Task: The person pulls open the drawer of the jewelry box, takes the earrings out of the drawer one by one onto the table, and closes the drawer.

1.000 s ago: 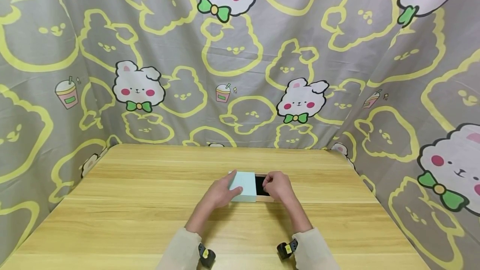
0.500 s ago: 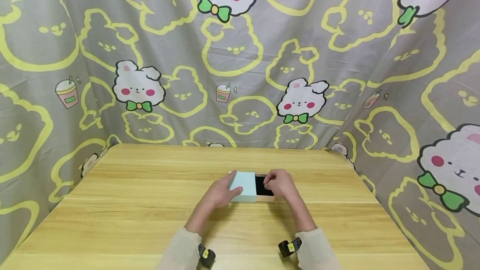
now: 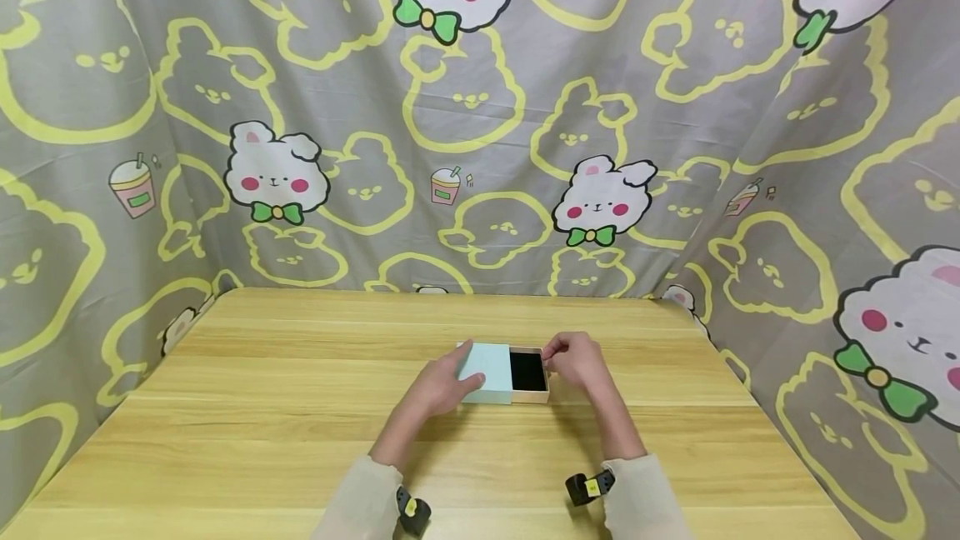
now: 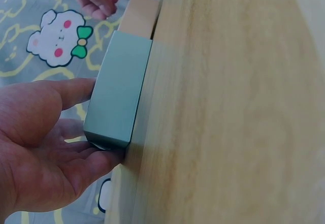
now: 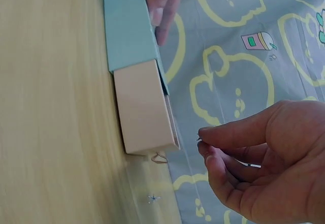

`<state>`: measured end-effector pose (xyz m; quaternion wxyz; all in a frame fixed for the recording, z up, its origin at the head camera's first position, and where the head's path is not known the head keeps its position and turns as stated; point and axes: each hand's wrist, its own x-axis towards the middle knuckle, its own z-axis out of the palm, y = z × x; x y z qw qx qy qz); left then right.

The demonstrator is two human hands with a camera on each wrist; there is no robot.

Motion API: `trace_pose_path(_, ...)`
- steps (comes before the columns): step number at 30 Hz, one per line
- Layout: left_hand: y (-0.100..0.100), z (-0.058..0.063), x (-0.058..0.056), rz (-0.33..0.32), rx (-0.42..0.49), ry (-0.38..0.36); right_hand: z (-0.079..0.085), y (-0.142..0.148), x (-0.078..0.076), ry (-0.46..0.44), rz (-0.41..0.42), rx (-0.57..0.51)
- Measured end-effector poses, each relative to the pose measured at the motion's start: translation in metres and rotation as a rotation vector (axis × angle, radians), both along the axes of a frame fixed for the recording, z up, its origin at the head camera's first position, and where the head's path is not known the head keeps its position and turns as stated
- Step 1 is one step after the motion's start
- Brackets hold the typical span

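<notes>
A slide-out gift box stands on the table with a pale teal sleeve (image 3: 491, 369) and a peach drawer (image 3: 531, 397) pulled partway out to the right. Inside the drawer lies a black insert (image 3: 528, 371). My left hand (image 3: 442, 382) grips the sleeve's left end, thumb on one side and fingers around the other (image 4: 56, 132). Just past the drawer's right end, my right hand (image 3: 576, 359) pinches a tiny pointed piece (image 5: 199, 137) between thumb and forefinger; its kind cannot be made out.
A ribbon loop (image 5: 159, 158) sticks out of the drawer's end. Near it, a small silvery star-shaped piece (image 5: 153, 198) shows against the wooden table (image 3: 337, 440). A cartoon-printed curtain (image 3: 495, 123) hangs behind and at both sides.
My right hand has moved right and slightly away from me, from over the insert to beyond the drawer's end, uncovering the insert. The left hand and box have stayed put.
</notes>
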<state>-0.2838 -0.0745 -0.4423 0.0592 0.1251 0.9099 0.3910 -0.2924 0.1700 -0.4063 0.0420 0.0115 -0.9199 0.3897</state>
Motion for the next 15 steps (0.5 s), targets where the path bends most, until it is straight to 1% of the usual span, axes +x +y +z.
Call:
trace_pose_path(6,0.000,0.000,0.000,0.006,0.000,-0.009,0.002,0.010,-0.001,-0.023,-0.014,-0.020)
trace_pose_path(12,0.000,0.000,-0.001,0.004,-0.010,-0.005,-0.001,0.021,-0.004,-0.026,-0.028,0.007)
trace_pose_path(15,0.000,0.000,-0.001,0.003,-0.008,-0.005,-0.003,0.026,-0.005,-0.043,-0.030,0.015)
